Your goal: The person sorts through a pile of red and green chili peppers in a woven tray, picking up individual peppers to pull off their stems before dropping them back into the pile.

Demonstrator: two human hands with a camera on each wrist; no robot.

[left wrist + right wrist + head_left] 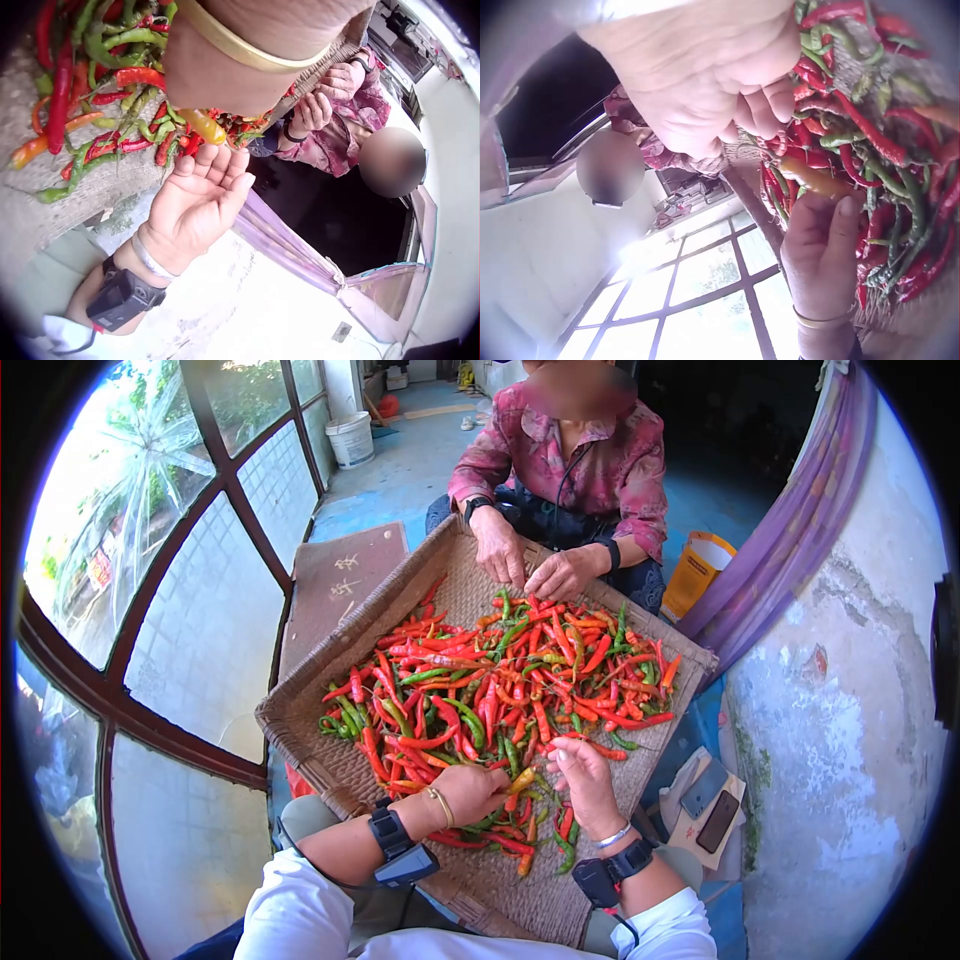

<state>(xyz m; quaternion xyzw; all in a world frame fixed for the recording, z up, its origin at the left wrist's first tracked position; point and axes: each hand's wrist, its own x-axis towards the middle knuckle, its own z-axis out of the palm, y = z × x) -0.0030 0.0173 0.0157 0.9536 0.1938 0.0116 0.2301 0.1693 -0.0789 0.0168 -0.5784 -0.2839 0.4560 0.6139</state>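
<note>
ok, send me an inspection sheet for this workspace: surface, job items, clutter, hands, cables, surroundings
Surface: woven tray, bare weave showing along its edges.
Job's things: loose pile of chili peppers, mostly red, some green and orange; one yellow-orange pepper in hand.
Clutter: two phones lying beside the tray, on the wearer's right.
Left hand: pinches the yellow-orange pepper.
Right hand: close to that pepper, fingers loosely bent, nothing seen in it.
Cables: dark cable at the right wrist device.
Surroundings: second person across the tray; windows left; purple curtain and peeling wall right; white bucket behind.
</note>
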